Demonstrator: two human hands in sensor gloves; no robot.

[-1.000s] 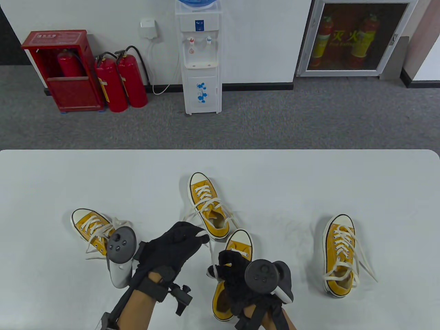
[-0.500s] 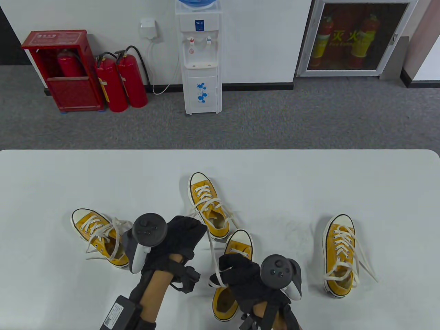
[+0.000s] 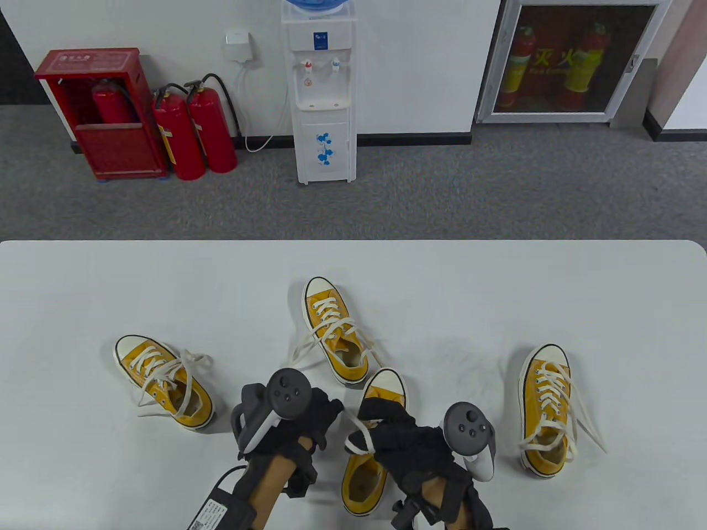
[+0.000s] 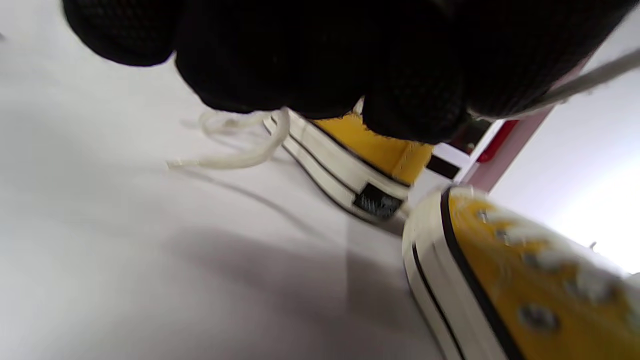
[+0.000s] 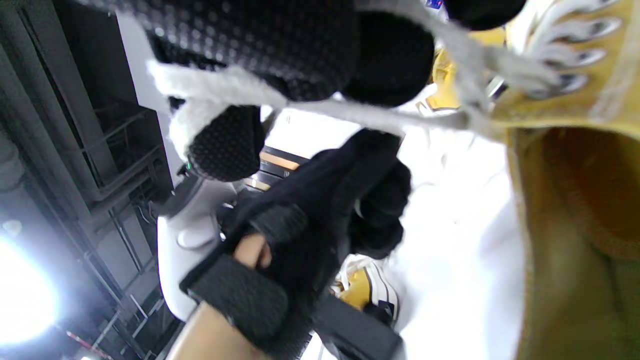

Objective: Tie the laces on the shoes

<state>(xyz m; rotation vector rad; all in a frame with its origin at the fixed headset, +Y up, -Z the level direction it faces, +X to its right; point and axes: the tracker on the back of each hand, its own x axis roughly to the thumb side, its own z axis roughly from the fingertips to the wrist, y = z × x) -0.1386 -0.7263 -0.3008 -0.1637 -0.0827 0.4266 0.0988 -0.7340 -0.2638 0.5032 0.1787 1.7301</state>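
Across the near half of the white rectangular table [image 3: 497,287], four yellow canvas sneakers with white rubber toe caps are spread, and none is seen tied; all the bows are judged still to be made. The sneaker being worked on [image 3: 369,469] lies at the near edge, long axis running from that edge toward the far side, toe [image 3: 386,383] pointing away and slightly right. Three other sneakers, one near the left [image 3: 165,389], one toward the middle [image 3: 334,331] and one at the right [image 3: 545,411], have loose laces trailing and toes pointed broadly away. The black-gloved right hand [image 3: 406,441] is curled around a looped white flat lace [image 3: 359,439]. The black-gloved left hand [image 3: 312,422] is closed on the other lace end [image 4: 585,82], drawn taut. Only the first crossing appears begun.
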